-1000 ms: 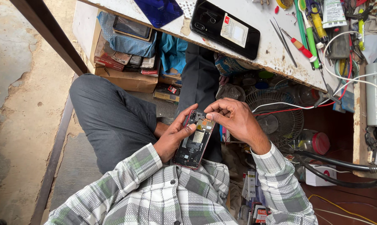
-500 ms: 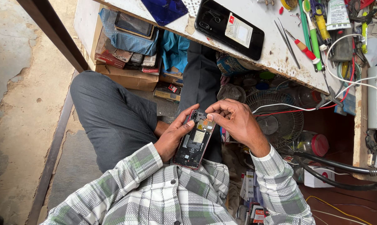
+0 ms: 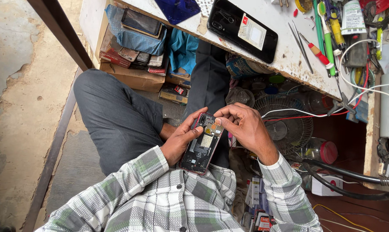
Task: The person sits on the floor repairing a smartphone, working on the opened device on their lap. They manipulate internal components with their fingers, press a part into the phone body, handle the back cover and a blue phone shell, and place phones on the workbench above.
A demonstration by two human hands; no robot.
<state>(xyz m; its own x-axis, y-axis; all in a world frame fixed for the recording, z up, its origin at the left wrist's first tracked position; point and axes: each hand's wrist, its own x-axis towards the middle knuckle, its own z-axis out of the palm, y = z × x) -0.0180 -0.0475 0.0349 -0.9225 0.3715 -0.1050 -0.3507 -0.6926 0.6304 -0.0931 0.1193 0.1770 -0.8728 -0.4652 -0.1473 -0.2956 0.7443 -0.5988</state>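
An opened phone (image 3: pixel 201 145) with its back cover off and its circuit board showing rests above my lap. My left hand (image 3: pixel 182 137) grips its left edge, thumb lying across the frame. My right hand (image 3: pixel 241 127) is curled over the top right corner, fingertips pressing on the board near the camera end. What the fingertips pinch, if anything, is too small to tell. I sit with grey trousers and a checked shirt.
A white workbench (image 3: pixel 284 51) above holds a black phone (image 3: pixel 241 28), tweezers (image 3: pixel 298 39), a red screwdriver (image 3: pixel 318 52), green tools and white cables. Beneath it are a small fan (image 3: pixel 284 126), boxes, stacked old phones (image 3: pixel 139 22) and a blue cloth. A black hose lies at right.
The hands and the opened phone stay in nearly the same place; the right fingertips have shifted slightly on the upper part of the board.
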